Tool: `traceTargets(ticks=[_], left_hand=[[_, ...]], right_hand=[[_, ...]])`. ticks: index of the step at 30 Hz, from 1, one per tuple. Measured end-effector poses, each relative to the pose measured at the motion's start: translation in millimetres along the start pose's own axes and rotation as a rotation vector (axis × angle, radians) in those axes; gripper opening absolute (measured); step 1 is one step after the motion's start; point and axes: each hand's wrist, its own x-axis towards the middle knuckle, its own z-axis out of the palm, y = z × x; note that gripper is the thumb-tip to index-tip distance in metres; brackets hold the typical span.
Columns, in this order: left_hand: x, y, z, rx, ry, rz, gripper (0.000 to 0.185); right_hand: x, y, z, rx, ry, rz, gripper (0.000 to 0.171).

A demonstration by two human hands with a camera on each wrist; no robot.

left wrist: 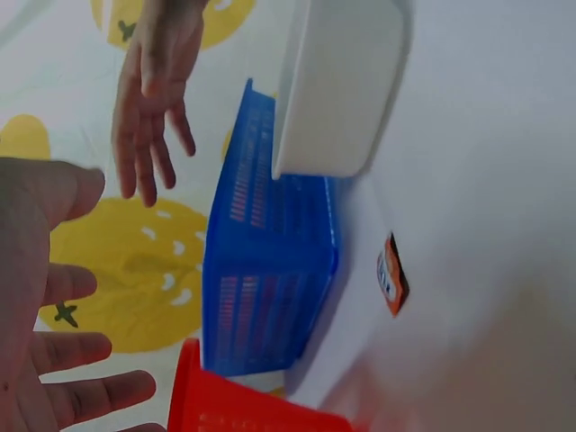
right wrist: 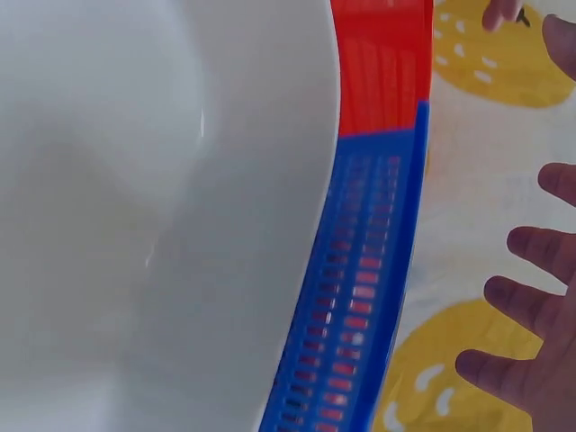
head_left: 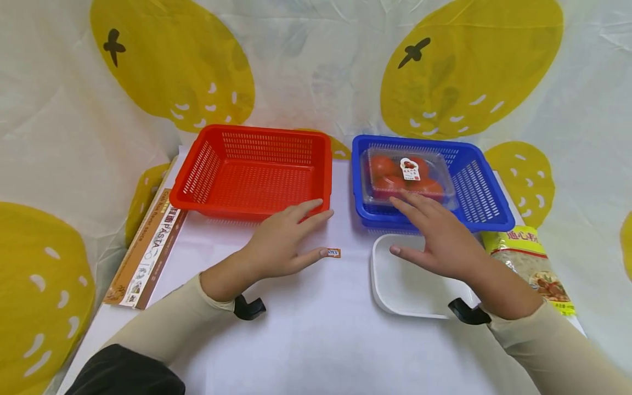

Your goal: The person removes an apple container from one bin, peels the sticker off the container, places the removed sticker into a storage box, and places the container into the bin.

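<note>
My left hand (head_left: 283, 241) hovers with spread fingers before the front right corner of the red basket (head_left: 257, 211), holding nothing. Below its thumb lies a small orange packet (head_left: 334, 253), also seen in the left wrist view. My right hand (head_left: 441, 233), likewise spread and holding nothing, is over the white tub (head_left: 405, 299). Its fingertips overlap the front of the blue basket (head_left: 476, 189) in the head view. Inside that basket sits a clear lidded box of tomatoes (head_left: 410, 175) with a white label. In the right wrist view the white tub fills the left side.
A long brown pasta box (head_left: 148, 249) lies along the table's left edge, partly beside the red basket. At the right edge rests a yellow-and-clear bag of macaroni (head_left: 533, 269), partly behind the right forearm. A white cloth with yellow fruit prints (head_left: 316, 71) hangs behind the baskets.
</note>
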Motion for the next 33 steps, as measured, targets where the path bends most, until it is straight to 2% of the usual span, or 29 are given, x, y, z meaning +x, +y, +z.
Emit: traceTargets(ticks=[10, 13, 21, 28, 33], left_hand=[[12.9, 11.5, 13.0, -0.052, 0.034, -0.081, 0.067], [16.2, 15.4, 16.2, -0.069, 0.048, -0.087, 0.065], [27.8, 24.0, 29.4, -0.115, 0.094, -0.085, 0.062], [40.0, 34.3, 40.1, -0.154, 0.13, -0.134, 0.065], [53.5, 41.4, 46.3, -0.179, 0.12, -0.179, 0.068]], right_hand=[[3.2, 25.5, -12.6, 0.041, 0.019, 0.034, 0.098], [3.8, 33.3, -16.2, 0.062, 0.023, 0.05, 0.097], [4.5, 51.7, -29.1, 0.103, -0.028, 0.165, 0.099], [8.2, 68.1, -41.0, 0.067, -0.001, 0.154, 0.093], [12.5, 90.1, -47.7, 0.085, -0.01, 0.166, 0.092]])
